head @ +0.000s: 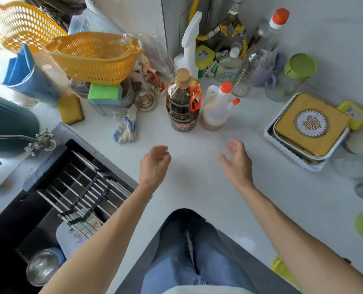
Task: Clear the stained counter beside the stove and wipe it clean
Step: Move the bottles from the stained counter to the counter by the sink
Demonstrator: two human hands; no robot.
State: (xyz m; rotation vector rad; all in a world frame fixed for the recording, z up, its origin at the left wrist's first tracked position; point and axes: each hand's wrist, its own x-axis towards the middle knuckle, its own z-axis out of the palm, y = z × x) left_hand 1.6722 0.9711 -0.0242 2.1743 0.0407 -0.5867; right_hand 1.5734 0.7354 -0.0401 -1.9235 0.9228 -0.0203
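A white counter [193,177] fills the middle, with a faint brownish stain in front of me. On it stand a dark sauce bottle [181,102] with an orange handle and a small white bottle [215,107] with a red cap. A crumpled blue-and-white rag [125,126] lies left of them. My left hand [154,164] and my right hand [237,160] hover over the counter just short of the bottles, fingers loosely curled, holding nothing.
A black sink [49,198] with a metal rack sits at left, tap [40,142] above it. Orange baskets [93,56], sponges [105,93], a spray bottle [190,43] and several bottles crowd the back. A gold tin [310,124] in a white tray sits right.
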